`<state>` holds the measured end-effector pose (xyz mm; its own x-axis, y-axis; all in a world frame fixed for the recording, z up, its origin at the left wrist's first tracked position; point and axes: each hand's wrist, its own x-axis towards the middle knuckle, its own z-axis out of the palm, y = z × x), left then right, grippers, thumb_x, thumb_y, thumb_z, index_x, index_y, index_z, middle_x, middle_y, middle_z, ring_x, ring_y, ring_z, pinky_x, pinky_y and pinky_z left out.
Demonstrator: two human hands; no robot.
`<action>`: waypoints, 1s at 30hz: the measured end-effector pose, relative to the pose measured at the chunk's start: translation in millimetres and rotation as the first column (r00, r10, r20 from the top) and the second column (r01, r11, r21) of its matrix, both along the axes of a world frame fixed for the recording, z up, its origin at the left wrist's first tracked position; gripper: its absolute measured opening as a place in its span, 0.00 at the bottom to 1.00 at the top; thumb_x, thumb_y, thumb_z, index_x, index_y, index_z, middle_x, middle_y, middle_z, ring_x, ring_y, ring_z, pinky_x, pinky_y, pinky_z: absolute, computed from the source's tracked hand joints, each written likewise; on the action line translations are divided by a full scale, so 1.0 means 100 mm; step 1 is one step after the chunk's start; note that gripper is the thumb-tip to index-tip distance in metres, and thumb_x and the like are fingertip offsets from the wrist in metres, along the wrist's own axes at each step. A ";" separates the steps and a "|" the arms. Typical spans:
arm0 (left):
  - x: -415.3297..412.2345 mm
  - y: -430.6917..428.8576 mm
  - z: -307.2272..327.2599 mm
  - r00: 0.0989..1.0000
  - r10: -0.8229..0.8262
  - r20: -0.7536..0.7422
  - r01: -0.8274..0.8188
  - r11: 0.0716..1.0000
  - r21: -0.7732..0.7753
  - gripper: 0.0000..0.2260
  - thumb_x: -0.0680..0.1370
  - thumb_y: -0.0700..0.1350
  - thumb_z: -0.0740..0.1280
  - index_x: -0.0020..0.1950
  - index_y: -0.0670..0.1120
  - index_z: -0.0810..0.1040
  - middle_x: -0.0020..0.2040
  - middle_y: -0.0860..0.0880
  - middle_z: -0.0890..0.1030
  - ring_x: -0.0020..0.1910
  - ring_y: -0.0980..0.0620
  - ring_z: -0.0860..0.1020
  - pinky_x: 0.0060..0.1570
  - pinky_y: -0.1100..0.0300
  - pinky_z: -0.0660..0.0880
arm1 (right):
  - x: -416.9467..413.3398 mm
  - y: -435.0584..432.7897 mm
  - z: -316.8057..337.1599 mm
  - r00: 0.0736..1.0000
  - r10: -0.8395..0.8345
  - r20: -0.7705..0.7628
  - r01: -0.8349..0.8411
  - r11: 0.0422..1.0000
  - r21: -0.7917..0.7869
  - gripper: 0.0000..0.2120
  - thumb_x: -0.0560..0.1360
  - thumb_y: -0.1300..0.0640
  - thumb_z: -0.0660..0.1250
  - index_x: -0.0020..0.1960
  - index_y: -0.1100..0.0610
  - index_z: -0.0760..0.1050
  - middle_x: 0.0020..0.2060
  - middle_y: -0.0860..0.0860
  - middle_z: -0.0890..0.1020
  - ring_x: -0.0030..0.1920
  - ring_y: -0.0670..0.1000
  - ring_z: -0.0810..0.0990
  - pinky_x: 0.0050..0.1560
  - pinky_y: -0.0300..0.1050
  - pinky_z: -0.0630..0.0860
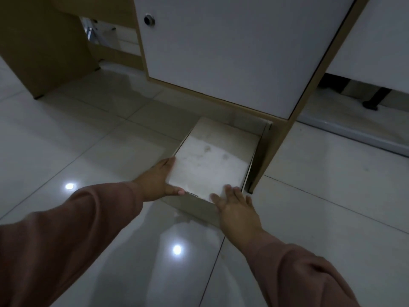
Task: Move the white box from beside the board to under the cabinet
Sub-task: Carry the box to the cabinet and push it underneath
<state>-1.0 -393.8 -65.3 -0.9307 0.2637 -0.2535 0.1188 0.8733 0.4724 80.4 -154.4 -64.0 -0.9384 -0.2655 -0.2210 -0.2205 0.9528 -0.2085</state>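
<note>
The white box (212, 160) lies flat on the tiled floor, its far end in the gap beneath the cabinet (221, 52), a white-doored unit with wooden edges. My left hand (158, 181) grips the box's near left corner, fingers along the left side and thumb on the near edge. My right hand (235, 207) rests with spread fingers against the near right corner. The cabinet's wooden side panel (269, 156) runs close along the box's right side. The board is not in view.
Glossy white floor tiles (88, 134) stretch to the left and in front of me. A wooden desk panel (44, 47) stands at the far left. To the right are another white unit (376, 41) and a dark leg (374, 100).
</note>
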 end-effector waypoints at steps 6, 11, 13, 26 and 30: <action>0.55 0.10 -0.19 0.957 -0.047 -0.286 -0.017 0.976 -0.218 0.40 0.75 0.61 0.62 0.78 0.43 0.49 0.79 0.40 0.49 0.78 0.40 0.47 0.75 0.46 0.47 | 0.27 -0.18 -0.02 0.997 -0.082 0.002 0.082 0.993 -0.084 0.37 0.73 0.65 0.55 0.77 0.59 0.41 0.78 0.58 0.44 0.77 0.59 0.39 0.74 0.54 0.35; 0.89 0.23 -0.28 0.899 -0.287 -0.331 0.121 0.889 -0.441 0.42 0.64 0.55 0.73 0.72 0.36 0.65 0.72 0.32 0.65 0.71 0.31 0.64 0.66 0.37 0.62 | 0.53 -0.42 -0.04 1.000 0.006 -0.001 -0.007 0.996 -0.094 0.38 0.74 0.63 0.54 0.76 0.60 0.35 0.76 0.59 0.35 0.76 0.59 0.32 0.70 0.52 0.30; 0.89 0.24 -0.27 0.898 -0.303 -0.320 0.124 0.870 -0.477 0.43 0.62 0.55 0.74 0.71 0.36 0.66 0.71 0.32 0.67 0.70 0.31 0.66 0.64 0.36 0.64 | 0.51 -0.40 -0.04 1.000 0.007 0.005 -0.006 0.998 -0.066 0.36 0.76 0.63 0.53 0.76 0.61 0.34 0.76 0.60 0.35 0.76 0.60 0.33 0.72 0.53 0.33; 0.39 0.34 -0.31 0.893 -0.371 -0.253 0.212 0.846 -0.489 0.47 0.70 0.57 0.64 0.74 0.44 0.32 0.78 0.37 0.40 0.76 0.35 0.39 0.73 0.44 0.39 | 0.11 -0.21 -0.09 0.999 0.032 -0.027 -0.030 0.997 0.065 0.34 0.76 0.64 0.52 0.75 0.65 0.37 0.76 0.63 0.38 0.76 0.63 0.37 0.76 0.59 0.43; 0.20 0.36 -0.28 0.886 -0.410 -0.217 0.251 0.816 -0.520 0.47 0.72 0.58 0.62 0.74 0.45 0.30 0.78 0.39 0.37 0.76 0.38 0.36 0.74 0.45 0.39 | -0.03 -0.11 -0.12 1.000 0.027 -0.013 -0.026 0.998 0.050 0.37 0.74 0.65 0.55 0.75 0.66 0.37 0.76 0.62 0.37 0.76 0.62 0.37 0.76 0.56 0.40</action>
<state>18.6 -357.5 -93.4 -0.8572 0.4942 -0.1450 0.5088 0.8562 -0.0899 77.4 -165.0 -75.7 -0.9344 -0.2791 -0.2214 -0.2481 0.9558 -0.1576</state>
